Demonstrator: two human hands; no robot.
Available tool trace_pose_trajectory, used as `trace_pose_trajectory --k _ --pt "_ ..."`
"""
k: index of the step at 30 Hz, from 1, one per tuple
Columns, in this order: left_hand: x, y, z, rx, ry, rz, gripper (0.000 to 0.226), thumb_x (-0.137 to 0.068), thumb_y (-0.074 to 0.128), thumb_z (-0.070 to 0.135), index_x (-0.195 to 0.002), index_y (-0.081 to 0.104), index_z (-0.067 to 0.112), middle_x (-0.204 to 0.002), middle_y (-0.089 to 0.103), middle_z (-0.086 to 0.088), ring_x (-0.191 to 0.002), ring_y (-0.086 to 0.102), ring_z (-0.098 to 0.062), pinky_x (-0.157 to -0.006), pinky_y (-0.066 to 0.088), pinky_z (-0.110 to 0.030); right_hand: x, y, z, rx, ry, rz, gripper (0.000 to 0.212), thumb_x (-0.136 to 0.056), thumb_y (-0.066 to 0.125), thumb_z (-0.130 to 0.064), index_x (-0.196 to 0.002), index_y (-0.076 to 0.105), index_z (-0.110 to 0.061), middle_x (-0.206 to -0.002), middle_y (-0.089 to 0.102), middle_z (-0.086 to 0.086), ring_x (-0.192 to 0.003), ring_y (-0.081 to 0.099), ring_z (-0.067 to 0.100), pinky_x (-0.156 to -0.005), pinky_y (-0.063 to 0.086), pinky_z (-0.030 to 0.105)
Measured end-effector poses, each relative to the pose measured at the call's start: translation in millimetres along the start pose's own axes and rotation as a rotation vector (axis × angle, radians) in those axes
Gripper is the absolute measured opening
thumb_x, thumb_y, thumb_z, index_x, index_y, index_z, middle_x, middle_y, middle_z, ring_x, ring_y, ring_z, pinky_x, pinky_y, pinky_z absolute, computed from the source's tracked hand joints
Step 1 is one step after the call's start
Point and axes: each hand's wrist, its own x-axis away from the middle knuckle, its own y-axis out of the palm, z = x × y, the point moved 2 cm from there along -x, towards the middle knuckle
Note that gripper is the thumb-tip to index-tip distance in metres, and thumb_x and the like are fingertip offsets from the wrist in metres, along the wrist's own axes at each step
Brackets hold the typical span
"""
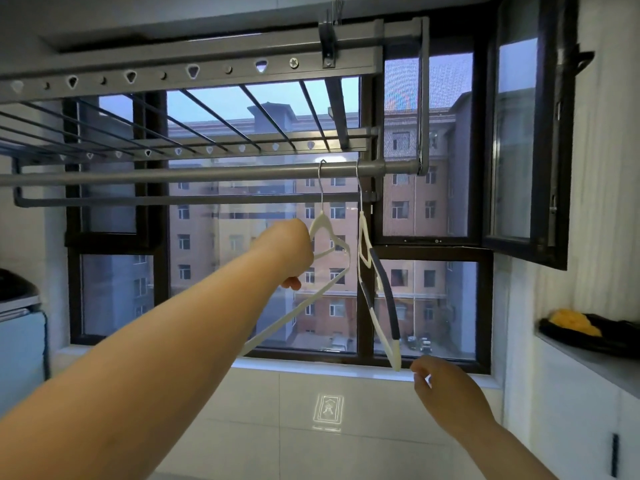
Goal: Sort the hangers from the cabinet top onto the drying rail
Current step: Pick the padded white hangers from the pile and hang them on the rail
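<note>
Left hand [294, 252]: clamped on white hanger [325, 233], hooked on rail [194, 174].
Right hand [446, 389]: fingers apart, empty, below second hanger [381, 296].

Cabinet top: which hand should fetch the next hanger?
Probably right. The right hand is free and nearest the cabinet top; the left hand grips a white hanger hooked on the rail.

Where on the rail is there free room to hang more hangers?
The round rail is bare along its whole stretch left of the white hanger that the left hand holds. It is crowded at the right end: that hanger and the white and grey hanger hang close together by the end bracket. The right hand is beneath them, empty.
</note>
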Motion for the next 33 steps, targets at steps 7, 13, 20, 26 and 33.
trace_pose_trajectory --k 7,13,20,26,33 --pt "5.5 -8.5 -7.7 0.004 0.068 0.001 0.031 -0.093 0.045 0.03 -0.083 0.056 0.003 -0.061 0.054 -0.005 -0.052 0.053 -0.016 -0.061 0.052 -0.031 9.6 -0.7 -1.4 -0.004 0.02 0.006 0.024 -0.096 0.043 -0.025 -0.117 0.055 -0.023 -0.117 0.06 -0.005 -0.089 0.046 0.004 -0.077 0.03 0.012" --pt "33.0 -21.4 -28.2 0.299 0.174 0.112 0.033 -0.094 0.043 0.031 -0.109 0.061 0.008 -0.093 0.061 -0.014 -0.085 0.058 -0.028 -0.073 0.047 -0.032 22.0 -2.8 -2.6 -0.02 0.033 0.018 0.02 -0.094 0.046 -0.022 -0.11 0.058 -0.021 -0.109 0.063 -0.002 -0.084 0.049 0.006 -0.073 0.034 0.013" --pt "61.0 40.1 -78.6 0.661 0.085 0.238 0.016 -0.091 0.05 0.016 -0.082 0.063 0.011 -0.067 0.058 0.003 -0.063 0.053 -0.009 -0.055 0.037 -0.019 52.3 -17.1 10.1 0.037 0.092 0.054 0.022 -0.094 0.043 -0.021 -0.111 0.057 -0.02 -0.106 0.063 -0.002 -0.08 0.049 0.007 -0.067 0.034 0.016" --pt "92.0 136.5 -69.3 0.714 0.119 -0.066 0.032 -0.087 0.052 0.002 -0.062 0.058 0.021 -0.06 0.061 0.002 -0.051 0.056 -0.006 -0.055 0.044 -0.018 81.3 -41.3 46.7 0.106 0.184 0.049 0.028 -0.095 0.04 -0.021 -0.119 0.055 -0.018 -0.117 0.06 -0.003 -0.099 0.054 0.011 -0.072 0.033 0.017" --pt "121.1 231.0 15.7 0.7 0.242 -0.404 0.031 -0.087 0.052 0.004 -0.062 0.062 0.021 -0.059 0.063 0.003 -0.055 0.056 -0.009 -0.046 0.039 -0.003 115.1 -68.7 121.6 0.126 0.309 0.075 0.027 -0.095 0.04 -0.019 -0.115 0.057 -0.014 -0.114 0.062 0.001 -0.094 0.054 0.013 -0.076 0.04 0.02"
